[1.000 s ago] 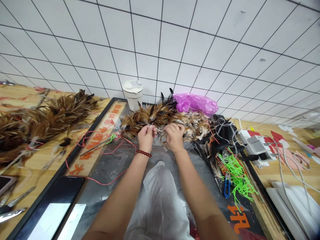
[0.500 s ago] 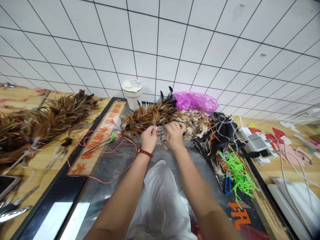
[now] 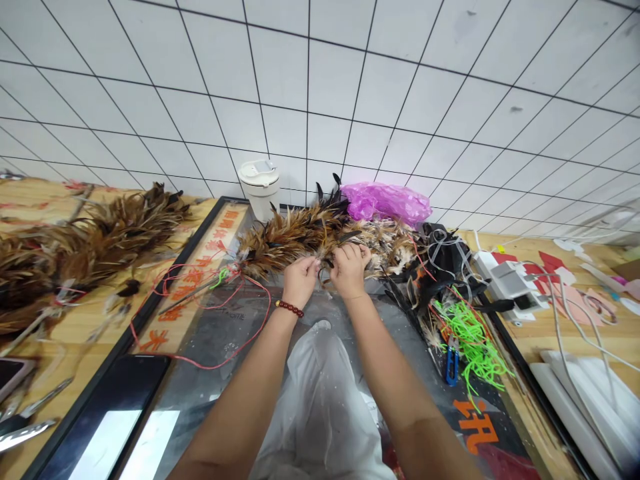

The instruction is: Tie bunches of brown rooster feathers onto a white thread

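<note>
At the far side of the dark tabletop (image 3: 210, 333), my left hand (image 3: 299, 280) is pinched shut at the near edge of a brown feather bundle (image 3: 285, 233). Beside it my right hand (image 3: 349, 270) has curled fingers on a feather, with a dark feather tip (image 3: 350, 235) showing above them. Small pale fluff and quills show between the two hands; the exact grip is partly hidden by the fingers. Right of my right hand lies a pile of pale and brown loose feathers (image 3: 393, 243). Red cord (image 3: 240, 347) loops from the bundle's left end.
A white lidded cup (image 3: 261, 190) and a pink plastic bag (image 3: 385, 201) stand by the tiled wall. Green cords (image 3: 473, 340), blue snips (image 3: 453, 363) and a white power strip (image 3: 505, 283) lie right. A phone (image 3: 105, 413) and another feather bundle (image 3: 100, 233) lie left.
The view has shifted slightly. A dark curved feather now stands out above my right hand, and both hands remain close together at the bundle.
</note>
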`<action>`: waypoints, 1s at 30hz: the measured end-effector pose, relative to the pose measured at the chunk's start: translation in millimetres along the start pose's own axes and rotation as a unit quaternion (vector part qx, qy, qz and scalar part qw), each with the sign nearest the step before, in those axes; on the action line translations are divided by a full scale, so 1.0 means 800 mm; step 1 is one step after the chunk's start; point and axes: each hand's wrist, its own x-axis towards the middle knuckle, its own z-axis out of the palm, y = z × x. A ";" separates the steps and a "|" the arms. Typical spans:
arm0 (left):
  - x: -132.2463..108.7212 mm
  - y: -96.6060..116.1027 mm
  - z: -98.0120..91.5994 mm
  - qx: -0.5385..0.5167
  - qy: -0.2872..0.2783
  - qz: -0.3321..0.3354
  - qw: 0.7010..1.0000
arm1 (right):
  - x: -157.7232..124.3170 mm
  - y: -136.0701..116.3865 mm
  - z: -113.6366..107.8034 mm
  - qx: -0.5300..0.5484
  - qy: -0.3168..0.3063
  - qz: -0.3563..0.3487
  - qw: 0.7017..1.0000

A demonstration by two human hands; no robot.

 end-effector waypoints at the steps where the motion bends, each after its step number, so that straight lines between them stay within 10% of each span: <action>1: 0.000 0.001 0.000 -0.006 -0.004 0.002 1.000 | 0.000 0.000 0.000 0.007 0.000 -0.002 1.000; 9: 0.001 0.033 -0.004 -0.252 -0.042 -0.132 0.958 | 0.001 0.007 0.003 0.054 0.094 0.099 0.989; 15: 0.004 0.041 -0.013 -0.412 -0.075 -0.203 0.885 | -0.002 -0.001 0.002 0.107 0.075 -0.025 0.991; 24: 0.001 0.039 -0.005 -0.334 -0.094 -0.202 0.916 | -0.003 -0.004 0.000 0.147 0.042 0.006 0.988; 27: 0.000 0.038 -0.005 -0.314 -0.060 -0.164 0.933 | 0.003 0.001 -0.002 0.293 -0.025 0.042 0.955; 30: 0.000 0.039 -0.008 -0.280 -0.114 -0.174 0.937 | 0.006 0.005 -0.002 0.495 -0.136 0.101 0.852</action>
